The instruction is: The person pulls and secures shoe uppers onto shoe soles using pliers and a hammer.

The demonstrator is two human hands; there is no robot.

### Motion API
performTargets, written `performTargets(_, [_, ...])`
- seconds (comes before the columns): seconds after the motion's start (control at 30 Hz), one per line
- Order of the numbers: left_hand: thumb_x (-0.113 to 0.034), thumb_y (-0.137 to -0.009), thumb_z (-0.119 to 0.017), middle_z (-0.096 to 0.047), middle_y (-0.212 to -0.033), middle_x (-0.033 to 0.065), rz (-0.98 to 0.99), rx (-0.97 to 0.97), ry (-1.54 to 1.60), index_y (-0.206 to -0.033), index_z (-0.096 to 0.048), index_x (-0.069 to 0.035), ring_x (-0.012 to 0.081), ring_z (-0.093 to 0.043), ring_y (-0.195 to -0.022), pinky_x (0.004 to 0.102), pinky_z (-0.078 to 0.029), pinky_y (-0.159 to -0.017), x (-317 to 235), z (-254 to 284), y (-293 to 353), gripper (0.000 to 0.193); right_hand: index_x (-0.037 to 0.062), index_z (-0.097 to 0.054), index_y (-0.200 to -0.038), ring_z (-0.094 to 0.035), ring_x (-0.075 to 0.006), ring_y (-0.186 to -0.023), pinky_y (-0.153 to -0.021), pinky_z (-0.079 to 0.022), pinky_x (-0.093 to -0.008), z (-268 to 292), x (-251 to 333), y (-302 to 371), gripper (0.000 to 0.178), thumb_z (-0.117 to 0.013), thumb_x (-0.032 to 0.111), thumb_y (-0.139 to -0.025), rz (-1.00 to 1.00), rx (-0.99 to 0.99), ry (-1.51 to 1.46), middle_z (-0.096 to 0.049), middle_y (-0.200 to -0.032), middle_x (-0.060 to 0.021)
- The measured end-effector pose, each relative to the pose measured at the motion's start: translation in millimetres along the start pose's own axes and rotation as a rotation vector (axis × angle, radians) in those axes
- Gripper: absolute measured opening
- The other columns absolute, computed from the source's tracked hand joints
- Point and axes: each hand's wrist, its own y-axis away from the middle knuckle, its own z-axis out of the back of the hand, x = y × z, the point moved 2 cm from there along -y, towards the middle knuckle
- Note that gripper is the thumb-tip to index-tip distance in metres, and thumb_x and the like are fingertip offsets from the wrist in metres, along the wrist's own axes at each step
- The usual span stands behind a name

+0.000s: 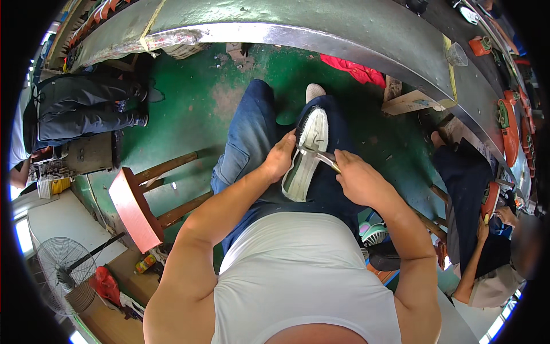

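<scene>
From here I make out a glossy metal tool [326,158], a matt whitish shoe [303,175], faded denim jeans [240,135], wooden stool legs [166,166] left, and a shiny metallic bench edge [275,35] far.

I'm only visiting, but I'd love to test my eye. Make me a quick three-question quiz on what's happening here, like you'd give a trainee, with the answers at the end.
1. Which hand of the camera wearer holds the metal tool?
A) left
B) right
C) neither

2. True or false: the pale shoe-shaped piece lies on the floor.

3. Fill in: the crumpled cloth showing past the near edge of the long workbench is ____.

Key:
1. B, the right hand.
2. False; it is over the wearer's jeans.
3. Red.
</scene>
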Motion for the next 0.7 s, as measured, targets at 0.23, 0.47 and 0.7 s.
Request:
performTargets(0.23, [-0.047,-0.109,-0.031,-0.05,-0.144,0.0158,0.054,-0.045,0.022,-0.155,-0.028,-0.003,0.0232,-0.045,-0.134,0.0326,-0.035,-0.113,10.1,5.3,9.0,0.064,0.0003,-0.061,-0.093,-0.066,-0.0413,-0.085,-0.073,-0.05,-0.0475,26.4,-1.3,-52.6,0.022,-0.064,0.022,-0.092,-0.275,0.536,-0.228,-0.067,-0.087,-0.0223])
performTargets(0.47, [-0.047,-0.103,-0.052,-0.055,-0.136,0.0111,0.094,0.021,0.227,-0.152,-0.035,-0.007,0.0213,-0.053,-0.124,0.0365,-0.043,-0.106,-9.5,2.3,-5.9,0.065,-0.001,-0.063,-0.099,-0.068,-0.0393,-0.08,-0.074,-0.052,-0.0472,-43.8,-1.0,-18.4,0.026,-0.062,0.025,-0.095,-0.245,-0.077,-0.343,-0.07,-0.086,-0.0211])
performTargets(0.7, [-0.043,-0.1,-0.062,-0.056,-0.136,0.0117,0.126,-0.03,0.332,-0.154,-0.031,-0.007,0.0212,-0.054,-0.124,0.0363,-0.046,-0.104,-16.0,-8.4,-6.1,0.072,0.0029,-0.062,-0.087,-0.061,-0.0125,-0.062,-0.057,-0.047,-0.0277,-76.5,-11.0,-15.4,0.025,-0.06,0.025,-0.098,-0.494,0.01,-0.994,-0.064,-0.071,-0.0039])
